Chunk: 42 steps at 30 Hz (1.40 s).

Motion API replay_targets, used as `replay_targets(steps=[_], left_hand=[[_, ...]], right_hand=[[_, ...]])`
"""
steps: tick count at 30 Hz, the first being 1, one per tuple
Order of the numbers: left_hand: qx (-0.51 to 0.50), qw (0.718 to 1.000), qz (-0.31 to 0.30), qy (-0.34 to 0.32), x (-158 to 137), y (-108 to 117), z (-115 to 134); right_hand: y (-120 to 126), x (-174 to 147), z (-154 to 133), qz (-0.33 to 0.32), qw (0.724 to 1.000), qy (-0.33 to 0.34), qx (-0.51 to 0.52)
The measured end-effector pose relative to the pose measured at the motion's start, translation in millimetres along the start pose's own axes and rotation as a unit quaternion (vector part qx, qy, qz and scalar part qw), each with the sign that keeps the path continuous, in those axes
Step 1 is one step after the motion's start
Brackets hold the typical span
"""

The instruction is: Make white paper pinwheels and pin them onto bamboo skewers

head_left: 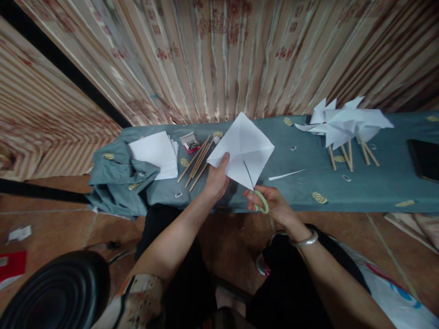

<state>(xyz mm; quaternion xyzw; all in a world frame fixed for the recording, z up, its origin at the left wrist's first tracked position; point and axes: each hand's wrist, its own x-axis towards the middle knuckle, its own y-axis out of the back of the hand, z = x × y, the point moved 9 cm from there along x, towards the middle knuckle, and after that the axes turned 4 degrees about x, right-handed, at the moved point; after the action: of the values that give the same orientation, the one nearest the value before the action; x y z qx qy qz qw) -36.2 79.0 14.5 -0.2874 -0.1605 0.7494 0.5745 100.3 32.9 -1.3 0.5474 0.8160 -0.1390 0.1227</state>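
Observation:
My left hand (218,178) grips a creased white square of paper (245,144) near its left corner, thumb on top. In my right hand (269,201) is a pair of scissors (262,203) with light green handles. Their dark blade lies over the paper at its bottom corner, pointing toward the middle. A thin curved paper strip (286,174) lies on the cloth to the right. Beside my left hand are several wooden sticks (197,164) and a small open red-and-white box (190,142) of metal pins or tacks.
A stack of white paper (154,155) lies at the left of the green-grey cloth (302,192). Several paper pinwheels (350,121) on sticks are piled at the right, near a black phone-like object (425,157). A pleated curtain (219,59) hangs behind. A black round stool (58,292) stands lower left.

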Motion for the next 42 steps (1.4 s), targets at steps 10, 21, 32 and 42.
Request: replay_targets(steps=[10, 21, 32, 42], left_hand=[[-0.002, 1.0, 0.007, 0.004, 0.9, 0.7, -0.2], [-0.002, 1.0, 0.008, 0.01, -0.6, -0.7, -0.4], [0.008, 1.0, 0.024, -0.003, 1.3, 3.7, 0.9], [0.027, 1.0, -0.003, -0.007, -0.7, 0.1, -1.5]], right_hand=[[-0.5, -0.4, -0.3, -0.011, 1.0, 0.011, -0.004], [-1.2, -2.6, -0.4, -0.016, 1.0, 0.018, 0.0], [-3.4, -4.0, 3.5, -0.038, 0.999, -0.001, 0.02], [-1.7, -3.3, 0.3, -0.021, 1.0, 0.003, 0.007]])
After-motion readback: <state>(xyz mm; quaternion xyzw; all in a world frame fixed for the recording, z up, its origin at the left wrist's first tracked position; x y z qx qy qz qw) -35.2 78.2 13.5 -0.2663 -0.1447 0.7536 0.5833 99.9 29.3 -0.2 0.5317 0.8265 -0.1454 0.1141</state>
